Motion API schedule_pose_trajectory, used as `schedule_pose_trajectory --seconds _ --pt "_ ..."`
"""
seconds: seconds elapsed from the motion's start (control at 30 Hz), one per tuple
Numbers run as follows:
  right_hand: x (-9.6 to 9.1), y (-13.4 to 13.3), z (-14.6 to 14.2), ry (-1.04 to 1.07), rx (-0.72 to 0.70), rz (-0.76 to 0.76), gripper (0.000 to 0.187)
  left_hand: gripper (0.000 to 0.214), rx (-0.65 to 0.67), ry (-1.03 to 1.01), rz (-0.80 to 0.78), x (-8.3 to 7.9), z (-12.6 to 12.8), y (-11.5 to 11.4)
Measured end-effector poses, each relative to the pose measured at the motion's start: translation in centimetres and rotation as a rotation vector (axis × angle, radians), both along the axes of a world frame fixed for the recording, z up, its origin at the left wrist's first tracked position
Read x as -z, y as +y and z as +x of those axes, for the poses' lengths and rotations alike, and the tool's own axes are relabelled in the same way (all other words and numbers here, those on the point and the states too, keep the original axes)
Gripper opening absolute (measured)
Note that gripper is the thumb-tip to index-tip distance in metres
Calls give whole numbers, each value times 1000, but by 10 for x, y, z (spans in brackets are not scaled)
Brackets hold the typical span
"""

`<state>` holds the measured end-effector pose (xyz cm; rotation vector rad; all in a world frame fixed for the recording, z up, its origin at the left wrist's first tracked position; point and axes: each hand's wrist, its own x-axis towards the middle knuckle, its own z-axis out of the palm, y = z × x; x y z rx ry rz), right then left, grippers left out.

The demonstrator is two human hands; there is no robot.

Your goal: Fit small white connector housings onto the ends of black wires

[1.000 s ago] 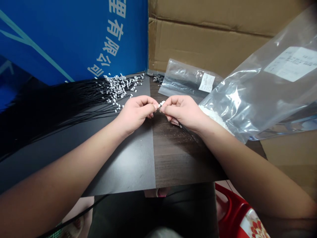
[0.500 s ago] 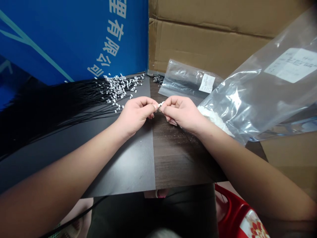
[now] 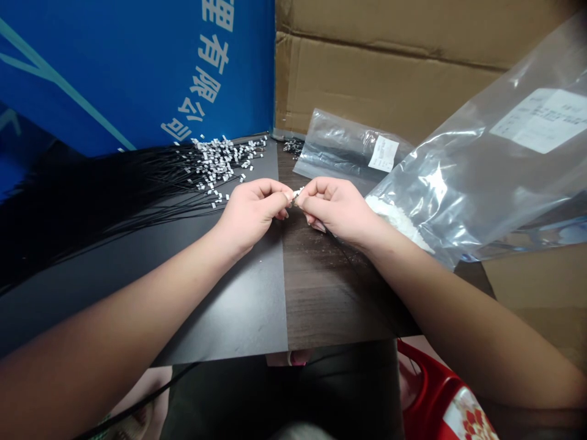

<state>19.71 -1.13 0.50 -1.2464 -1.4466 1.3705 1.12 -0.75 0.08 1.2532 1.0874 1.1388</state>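
My left hand (image 3: 250,211) is closed in a pinch, thumb against forefinger, on a tiny white connector (image 3: 294,196). Opposite it, fingertips almost touching, my right hand (image 3: 337,208) pinches what looks like the end of a thin black wire, mostly hidden by the fingers. Both hands are just above the tabletop, near the seam between its grey and wood-grain parts. Beyond my left hand lies a large bundle of black wires (image 3: 92,189), many tipped with white connectors (image 3: 217,160). A few small white pieces show just behind the meeting fingertips.
A clear bag with white pieces (image 3: 398,220) leans at the right. Behind it lie a flat labelled plastic bag (image 3: 348,146) and dark wire ends (image 3: 292,146). A blue panel (image 3: 137,67) and a cardboard box (image 3: 389,67) wall off the back. The table's front edge (image 3: 229,355) is near me.
Almost nothing differs. Both hands keep their pinch at the same spot, with only a very slight shift of the fingers.
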Motion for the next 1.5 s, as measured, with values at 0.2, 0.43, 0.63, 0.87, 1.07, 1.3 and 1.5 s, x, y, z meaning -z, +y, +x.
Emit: schedule_pose_trajectory --seconds 0.2,0.43,0.63,0.87,1.07,1.3,1.5 --pt "2 1 0 32 10 -8 11 8 -18 21 1 1 1 -1" --pt "-6 5 2 53 58 -12 4 5 -23 -1 1 0 0 3" --pt "-12 6 7 22 33 21 13 3 32 -3 -5 2 -5 7" --pt "-12 4 9 -79 -43 35 10 10 63 66 1 -1 -7 7" --pt "-11 4 9 -134 -57 52 6 11 76 79 -4 -1 -6 5" --pt "-7 3 10 -181 -101 116 4 10 88 68 -12 -1 -6 6" --pt "0 5 10 -308 -103 256 10 11 81 68 -9 0 -6 7"
